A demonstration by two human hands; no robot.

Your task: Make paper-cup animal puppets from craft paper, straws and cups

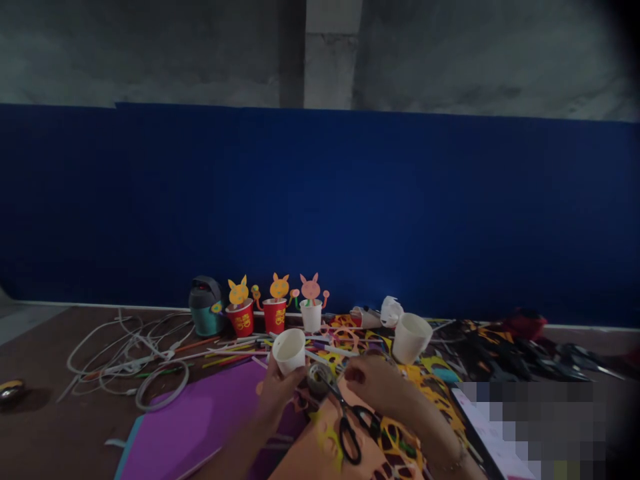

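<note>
The left hand [281, 388] grasps a white cup [291, 355] in front of the animal-topped cups [275, 316], mouth upward, long axis near upright (leaning slightly left). Rightward, past black-handled scissors [345, 408], the right hand [373, 381] curls, contents unclear.

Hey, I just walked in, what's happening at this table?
The person's left hand holds a white paper cup. The right hand is over the paper scraps, near black-handled scissors. Behind them, three cups with paper cat-like figures stand in a row.
</note>
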